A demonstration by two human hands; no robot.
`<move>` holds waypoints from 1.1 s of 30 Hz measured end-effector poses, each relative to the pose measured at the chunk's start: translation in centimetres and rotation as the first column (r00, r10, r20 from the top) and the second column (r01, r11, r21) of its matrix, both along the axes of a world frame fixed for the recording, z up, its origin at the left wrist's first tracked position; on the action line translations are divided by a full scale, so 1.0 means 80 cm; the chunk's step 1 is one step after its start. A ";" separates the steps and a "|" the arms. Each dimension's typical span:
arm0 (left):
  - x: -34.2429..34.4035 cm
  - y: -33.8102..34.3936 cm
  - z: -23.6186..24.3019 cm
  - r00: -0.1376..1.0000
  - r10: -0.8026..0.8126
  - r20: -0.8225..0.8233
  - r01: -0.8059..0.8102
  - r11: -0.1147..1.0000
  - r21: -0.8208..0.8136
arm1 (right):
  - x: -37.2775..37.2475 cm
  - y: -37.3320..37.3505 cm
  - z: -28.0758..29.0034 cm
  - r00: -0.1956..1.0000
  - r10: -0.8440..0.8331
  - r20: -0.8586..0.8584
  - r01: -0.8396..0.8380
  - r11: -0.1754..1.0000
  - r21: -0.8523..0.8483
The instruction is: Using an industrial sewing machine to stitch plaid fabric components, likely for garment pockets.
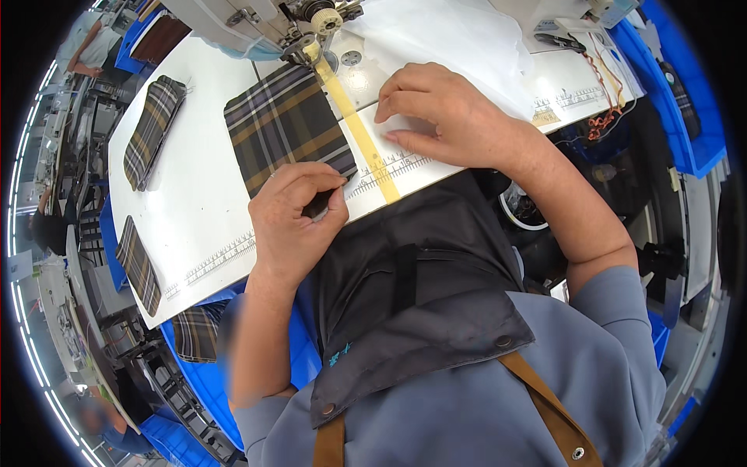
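Note:
A plaid fabric piece (284,117), dark with tan and white stripes, lies flat on the white sewing table, its far edge beside the sewing machine's needle area (307,54). My left hand (299,218) is closed at its near right corner, thumb and forefinger pinched on the cloth edge. To the right, my right hand (447,113) hovers over or rests on the tabletop; I cannot tell which. Its fingers are bent, apart from the thumb, with nothing between them. A yellow tape strip (354,124) runs from the machine to the table's front edge, between both hands.
More plaid pieces (154,128) lie at the table's left, with another plaid piece (138,265) near its left edge. White sheer material (459,35) spreads behind my right hand. Small snips (560,41) lie at the far right. Blue bins (685,117) flank the table.

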State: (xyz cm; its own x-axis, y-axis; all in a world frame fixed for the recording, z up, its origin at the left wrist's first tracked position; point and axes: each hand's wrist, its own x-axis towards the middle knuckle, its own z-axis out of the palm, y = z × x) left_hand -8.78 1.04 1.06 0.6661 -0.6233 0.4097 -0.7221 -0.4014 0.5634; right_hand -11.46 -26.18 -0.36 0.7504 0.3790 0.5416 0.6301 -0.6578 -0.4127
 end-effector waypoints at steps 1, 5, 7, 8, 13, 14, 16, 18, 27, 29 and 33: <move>0.000 0.001 -0.001 0.999 0.015 -0.042 -0.015 1.000 -0.008 | -0.001 0.007 0.002 0.998 0.031 0.047 -0.031 1.000 0.006; 0.002 0.002 -0.003 1.000 -0.008 -0.029 0.007 0.999 -0.041 | -0.013 0.040 0.009 0.984 0.142 0.111 -0.138 0.989 -0.044; -0.001 0.001 0.004 0.999 -0.028 0.031 0.028 1.000 0.007 | -0.016 0.049 0.006 0.976 0.180 0.121 -0.176 0.983 -0.043; -0.002 0.001 0.006 0.995 -0.051 0.089 0.047 0.997 0.054 | -0.015 0.049 0.004 0.977 0.178 0.120 -0.174 0.984 -0.042; 0.000 -0.003 0.000 0.973 -0.070 0.219 0.050 0.994 0.094 | -0.007 0.050 0.000 0.970 0.200 0.136 -0.192 0.979 -0.072; 0.000 -0.004 0.001 0.974 -0.060 0.219 0.040 0.995 0.095 | -0.006 0.052 0.000 0.970 0.202 0.137 -0.193 0.978 -0.074; 0.004 -0.003 0.001 0.989 -0.036 0.145 0.031 0.999 0.039 | -0.004 0.055 0.001 0.974 0.172 0.149 -0.157 0.982 -0.108; 0.008 -0.002 0.005 0.997 -0.018 0.073 0.019 1.000 -0.015 | -0.002 0.058 0.002 0.972 0.154 0.178 -0.129 0.981 -0.143; 0.072 0.002 0.009 0.980 -0.167 0.106 0.142 0.968 0.207 | -0.004 0.058 0.011 0.967 0.158 0.201 -0.118 0.973 -0.199; 0.075 -0.005 0.002 0.979 -0.168 0.113 0.139 0.964 0.228 | -0.006 0.056 0.009 0.966 0.156 0.207 -0.116 0.975 -0.192; 0.079 -0.010 -0.005 0.980 -0.172 0.098 0.145 0.962 0.230 | 0.002 0.053 0.005 0.981 0.139 0.137 -0.126 0.987 -0.099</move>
State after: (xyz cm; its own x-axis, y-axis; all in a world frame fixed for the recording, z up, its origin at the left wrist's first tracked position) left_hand -2.44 0.24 0.70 0.5074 -0.8006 0.3188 -0.8417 -0.3813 0.3823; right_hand -11.26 -21.95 0.07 0.6074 0.5214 0.5993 0.7624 -0.5945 -0.2555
